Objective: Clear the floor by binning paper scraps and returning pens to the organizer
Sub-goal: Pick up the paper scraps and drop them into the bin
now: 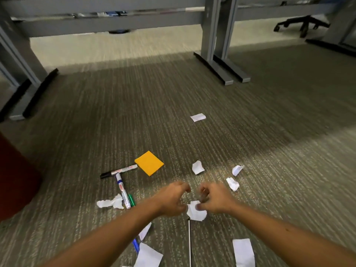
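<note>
Both of my hands hang low over the carpet. My right hand [213, 199] pinches the edge of a crumpled white paper scrap [195, 212]. My left hand [172, 199] is beside that scrap with curled fingers and holds nothing. Left of my hands lie a black marker [119, 170], a blue marker [121, 190] and a green marker [131, 200]. A torn scrap [110, 203] touches the blue marker. More scraps are scattered ahead and right [197, 167], [237, 169], [233, 184], [198, 117]. A blue pen [135, 245] and a thin rod-like pen [190, 241] lie under my forearms.
An orange sticky pad [149, 162] lies next to the black marker. Larger paper pieces [243, 253], [148, 257] are near the bottom edge. Grey desk legs [217, 54], [25, 101] stand ahead and left. A red object [15, 182] is at the left, and a chair base [302, 26] is far right.
</note>
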{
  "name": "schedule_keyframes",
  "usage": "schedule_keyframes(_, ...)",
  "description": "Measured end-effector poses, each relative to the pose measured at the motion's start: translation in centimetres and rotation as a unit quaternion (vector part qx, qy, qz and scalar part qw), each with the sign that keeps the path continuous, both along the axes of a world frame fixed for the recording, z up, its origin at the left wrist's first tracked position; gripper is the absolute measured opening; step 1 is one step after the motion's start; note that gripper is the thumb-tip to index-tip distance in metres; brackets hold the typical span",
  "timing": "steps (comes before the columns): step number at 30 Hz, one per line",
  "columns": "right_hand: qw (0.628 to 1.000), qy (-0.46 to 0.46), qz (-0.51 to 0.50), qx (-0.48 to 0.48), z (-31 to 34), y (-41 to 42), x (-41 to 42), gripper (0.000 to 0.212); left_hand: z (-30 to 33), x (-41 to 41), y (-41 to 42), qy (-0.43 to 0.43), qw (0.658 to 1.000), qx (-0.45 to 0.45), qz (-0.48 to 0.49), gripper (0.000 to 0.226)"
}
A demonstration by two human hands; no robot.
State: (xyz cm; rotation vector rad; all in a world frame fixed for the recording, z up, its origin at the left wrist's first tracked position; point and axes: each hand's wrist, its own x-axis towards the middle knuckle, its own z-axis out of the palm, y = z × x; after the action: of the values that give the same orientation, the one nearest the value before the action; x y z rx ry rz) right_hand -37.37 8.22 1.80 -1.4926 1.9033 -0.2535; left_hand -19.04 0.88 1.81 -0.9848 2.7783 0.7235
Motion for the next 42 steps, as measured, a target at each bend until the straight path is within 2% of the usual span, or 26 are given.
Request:
schedule_keyframes(2, 0.999, 0.024, 0.032, -0.004, -1.1, 0.8, 0.8, 0.053, -0.5, -0.9, -0.4, -0.001, 1.000, 0.004, -0.006, 0.045)
schedule_keyframes(4, 0.996, 0.066, 0.057, -0.019, -2.0, 1.2, 1.3, 0.056, -0.9, -1.7, -1.1, 0.010, 1.000, 0.008, 0.001, 0.041)
schedule_keyframes(8, 0.991, 0.113, 0.059, -0.037, -2.7, 1.5, 1.6, 0.050, -1.4, -3.0, -3.6, 0.029, 0.999, 0.008, 0.032, 0.041)
schedule_keyframes(12, 0.994, 0.083, 0.033, -0.061, -3.1, 2.1, 1.6, 0.029, -1.8, -4.8, -5.7, 0.062, 0.995, -0.003, 0.076, 0.035)
schedule_keyframes(15, 0.995, 0.077, 0.027, -0.064, -3.6, 2.7, 1.6, 0.022, -2.2, -6.6, -6.6, 0.084, 0.991, -0.013, 0.105, 0.031)
schedule_keyframes(18, 0.992, 0.078, 0.043, -0.086, -3.8, 3.2, 1.9, 0.015, -2.4, -8.7, -7.1, 0.062, 0.991, -0.032, 0.112, 0.036)
schedule_keyframes(21, 0.988, 0.086, 0.070, -0.105, -4.0, 3.2, 2.3, 0.011, -2.8, -10.4, -7.5, 0.007, 0.993, -0.018, 0.113, 0.037)
schedule_keyframes(24, 0.984, 0.101, 0.110, -0.102, -3.9, 2.7, 2.3, 0.013, -3.4, -11.3, -7.6, -0.017, 0.993, -0.016, 0.112, 0.028)
schedule_keyframes(27, 0.980, 0.130, 0.126, -0.085, -3.1, 2.0, 2.3, 0.018, -3.7, -11.8, -7.2, -0.008, 0.992, -0.047, 0.117, 0.022)
schedule_keyframes(30, 0.980, 0.146, 0.126, -0.050, -2.8, 1.5, 2.5, 0.014, -3.7, -12.2, -7.0, 0.010, 0.990, -0.034, 0.137, 0.020)
schedule_keyframes(33, 0.988, 0.111, 0.108, -0.019, -3.1, 1.0, 2.4, 0.013, -3.2, -12.4, -7.1, 0.023, 0.986, 0.008, 0.164, 0.022)
schedule_keyframes(37, 0.999, -0.019, 0.046, -0.020, -2.6, 1.9, 1.8, 0.021, -2.1, -13.0, -6.8, 0.087, 0.976, 0.066, 0.186, 0.018)
schedule_keyframes(39, 0.997, -0.075, -0.011, -0.025, -1.4, 2.7, 0.4, 0.026, -1.0, -13.5, -5.7, 0.114, 0.977, 0.091, 0.158, 0.023)
schedule_keyframes(42, 0.994, -0.094, -0.052, 0.007, 0.3, 4.0, -4.4, 0.030, 0.0, -14.9, -3.7, 0.108, 0.985, 0.099, 0.094, 0.032)
